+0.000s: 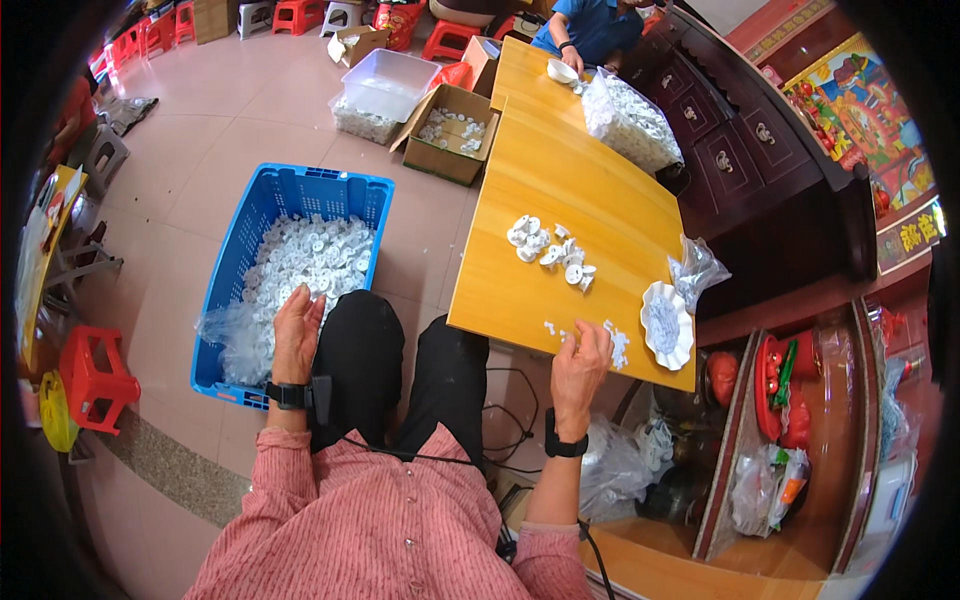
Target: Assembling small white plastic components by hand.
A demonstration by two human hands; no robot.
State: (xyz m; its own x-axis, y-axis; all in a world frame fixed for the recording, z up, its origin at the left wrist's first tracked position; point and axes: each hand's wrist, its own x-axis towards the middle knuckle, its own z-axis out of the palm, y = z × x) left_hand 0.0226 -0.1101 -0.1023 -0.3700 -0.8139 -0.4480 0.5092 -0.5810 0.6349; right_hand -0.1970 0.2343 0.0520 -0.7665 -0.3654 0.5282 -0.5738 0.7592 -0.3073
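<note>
My left hand (296, 333) is over the near right side of a blue plastic crate (384, 190). Its fingers point upward, slightly apart, and I see nothing held in them. The crate is heaped with small white round plastic parts (310, 255). At the near edge of a yellow wooden table (520, 300), my right hand (581, 370) has its fingers curled, tips down by tiny white pieces (618, 346). What it pinches, if anything, is hidden. Beyond it lie several white wheel-like plastic parts (550, 248). A white scalloped dish (680, 335) of tiny pieces stands to its right.
A crumpled clear bag (697, 268) lies by the dish. Toward the far end stands a big clear bag of white parts (632, 120), near a person in blue (600, 30). A cardboard box (425, 150) and a red stool (98, 378) stand on the floor.
</note>
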